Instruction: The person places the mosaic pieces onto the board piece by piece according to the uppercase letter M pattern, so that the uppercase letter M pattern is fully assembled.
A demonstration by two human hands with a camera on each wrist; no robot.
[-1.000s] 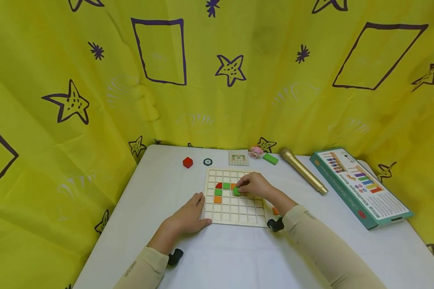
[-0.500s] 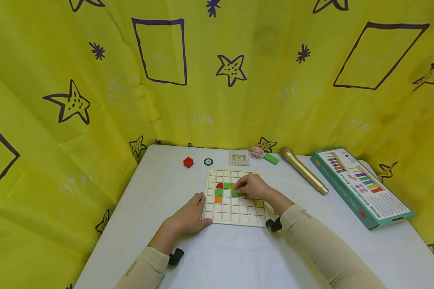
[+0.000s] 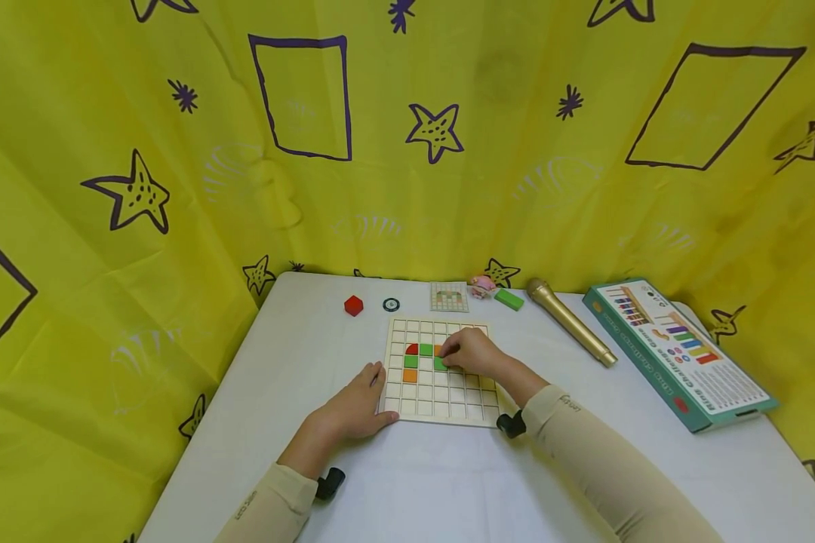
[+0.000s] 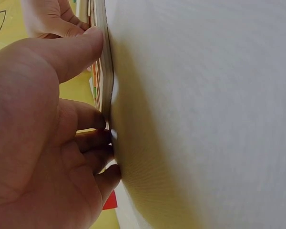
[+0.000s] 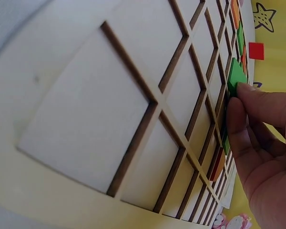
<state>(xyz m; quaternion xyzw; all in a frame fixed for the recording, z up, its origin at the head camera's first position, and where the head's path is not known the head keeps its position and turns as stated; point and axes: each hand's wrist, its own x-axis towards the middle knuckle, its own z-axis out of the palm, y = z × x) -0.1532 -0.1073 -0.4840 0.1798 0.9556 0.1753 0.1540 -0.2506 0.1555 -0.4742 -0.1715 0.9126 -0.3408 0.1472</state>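
A pale wooden grid board (image 3: 441, 392) lies on the white table. My right hand (image 3: 475, 352) pinches a green tile (image 3: 440, 363) between thumb and fingertips at a cell just below an orange tile (image 3: 438, 350). In the right wrist view that green tile (image 5: 236, 74) looks slightly tilted against the grid. Other cells hold a red rounded tile (image 3: 412, 348), two green tiles (image 3: 410, 361) and an orange tile (image 3: 410, 375). My left hand (image 3: 356, 403) rests at the board's near-left corner; in the left wrist view its thumb and fingers touch the board's edge (image 4: 105, 71).
Behind the board are a red block (image 3: 353, 305), a round dark token (image 3: 391, 305), a pattern card (image 3: 449, 296), a pink figurine (image 3: 482, 286) and a green block (image 3: 509, 299). A gold microphone (image 3: 570, 322) and a game box (image 3: 679, 351) lie right. A yellow curtain (image 3: 380, 188) hangs behind.
My right hand has shifted slightly left and nearer, bringing the green tile lower onto the grid. An orange piece beside the board is now hidden by my right arm. My left hand stays put.
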